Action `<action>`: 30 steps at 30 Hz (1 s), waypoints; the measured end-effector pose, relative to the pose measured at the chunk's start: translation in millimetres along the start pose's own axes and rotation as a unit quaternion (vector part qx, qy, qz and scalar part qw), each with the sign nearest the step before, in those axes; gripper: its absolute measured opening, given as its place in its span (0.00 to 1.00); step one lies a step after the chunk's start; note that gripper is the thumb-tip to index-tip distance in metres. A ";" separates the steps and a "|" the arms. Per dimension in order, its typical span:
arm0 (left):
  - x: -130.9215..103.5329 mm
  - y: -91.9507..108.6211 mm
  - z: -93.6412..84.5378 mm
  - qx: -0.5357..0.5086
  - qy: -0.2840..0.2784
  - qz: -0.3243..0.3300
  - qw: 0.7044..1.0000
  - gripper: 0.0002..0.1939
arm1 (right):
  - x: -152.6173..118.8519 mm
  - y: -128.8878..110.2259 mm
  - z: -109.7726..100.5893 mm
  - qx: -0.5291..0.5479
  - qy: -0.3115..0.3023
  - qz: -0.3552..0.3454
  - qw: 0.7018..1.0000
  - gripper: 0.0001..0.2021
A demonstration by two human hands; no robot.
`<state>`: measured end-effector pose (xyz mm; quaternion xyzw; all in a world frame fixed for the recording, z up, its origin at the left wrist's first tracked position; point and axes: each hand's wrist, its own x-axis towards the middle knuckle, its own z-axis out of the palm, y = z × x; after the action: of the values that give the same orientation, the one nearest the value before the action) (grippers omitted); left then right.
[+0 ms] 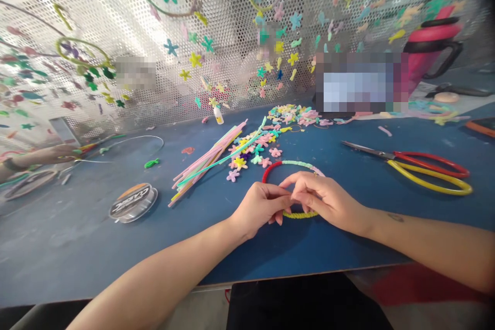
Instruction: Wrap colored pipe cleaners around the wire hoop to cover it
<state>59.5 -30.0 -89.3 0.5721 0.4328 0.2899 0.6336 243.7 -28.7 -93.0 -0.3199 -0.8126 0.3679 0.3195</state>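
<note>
A hoop (273, 167) wrapped in red, pale green, lilac and yellow lies on the blue table in front of me, partly covered by my hands. My left hand (260, 207) is closed in a pinch over the hoop's middle, fingertips meeting those of my right hand (328, 197). My right hand curls over the hoop's right side, thumb and fingers pressed together. Anything between the fingertips is too small or hidden to make out. Just beyond the hoop lie several small fuzzy flower shapes (275, 152), beside a bundle of pastel fuzzy sticks (211, 162).
Scissors (391, 157) with red and yellow handles lie right; a clear line spool (135, 203) sits left. Behind are a small bottle (218, 115), a pile of pastel pieces (294, 112) and a pink tumbler (429, 54). Another person's hand (58, 154) works far left. Decorations hang before a perforated panel (127, 36).
</note>
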 end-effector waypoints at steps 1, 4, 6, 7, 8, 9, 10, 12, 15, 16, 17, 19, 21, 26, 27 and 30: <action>0.0 -0.1 0.0 0.001 -0.001 0.000 1.000 0.12 | -0.2 0.0 -0.1 -0.024 0.010 -0.014 1.000 0.10; 0.1 -1.0 -0.4 0.001 -0.002 -0.004 1.000 0.12 | -0.9 0.2 -0.8 -0.097 0.039 -0.076 0.992 0.08; 0.1 -1.8 -0.8 0.003 -0.004 -0.003 1.000 0.11 | -1.0 0.1 -1.0 -0.110 0.029 -0.099 0.989 0.07; 0.1 -2.4 -0.9 0.006 -0.004 0.000 1.000 0.11 | -0.9 0.1 -1.0 -0.105 0.016 -0.096 0.990 0.07; 0.0 -2.9 -1.0 0.009 -0.004 0.004 1.000 0.10 | -0.7 0.1 -1.1 -0.098 0.003 -0.090 0.991 0.08; -0.1 -3.5 -1.0 0.011 -0.003 0.007 1.000 0.10 | -0.4 0.3 -1.1 -0.093 -0.006 -0.081 0.992 0.08; -0.2 -3.9 -0.9 0.013 -0.002 0.009 1.000 0.10 | -0.1 0.5 -1.3 -0.090 -0.014 -0.069 0.993 0.08; -0.6 -4.5 -0.6 0.019 -0.006 0.008 1.000 0.10 | 0.6 1.1 -1.7 -0.087 -0.026 -0.046 0.995 0.08; -0.9 -4.2 -0.4 0.029 -0.003 -0.004 1.000 0.10 | 1.6 1.8 -2.6 -0.070 -0.040 -0.007 0.997 0.09; -0.8 -3.9 -0.6 0.031 0.002 -0.008 0.999 0.10 | 2.1 2.1 -3.0 -0.058 -0.045 0.006 0.997 0.10; -0.6 -3.5 -1.0 0.032 0.005 -0.010 0.999 0.10 | 2.6 2.5 -3.4 -0.047 -0.051 0.018 0.997 0.10; 0.0 -2.6 -2.4 0.033 0.001 -0.011 0.999 0.10 | 4.0 3.9 -4.3 -0.028 -0.057 0.039 0.997 0.10; 0.6 -1.6 -4.7 0.037 -0.014 -0.014 0.999 0.10 | 5.8 6.0 -5.0 -0.019 -0.051 0.054 0.997 0.11; 0.6 0.8 -9.0 0.083 -0.025 -0.004 0.996 0.09 | 9.7 11.8 -6.2 0.009 -0.050 0.089 0.995 0.11; 0.3 1.0 -9.0 0.103 -0.019 0.005 0.994 0.09 | 10.2 12.9 -6.4 0.016 -0.055 0.096 0.994 0.11; -1.1 1.0 -7.4 0.213 0.021 0.078 0.974 0.08 | 11.2 16.2 -7.2 0.027 -0.066 0.111 0.991 0.11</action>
<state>52.6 -27.3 -87.9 0.7197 0.4515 0.2517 0.4634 247.1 -8.9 -99.0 -0.3739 -0.7812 0.4433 0.2311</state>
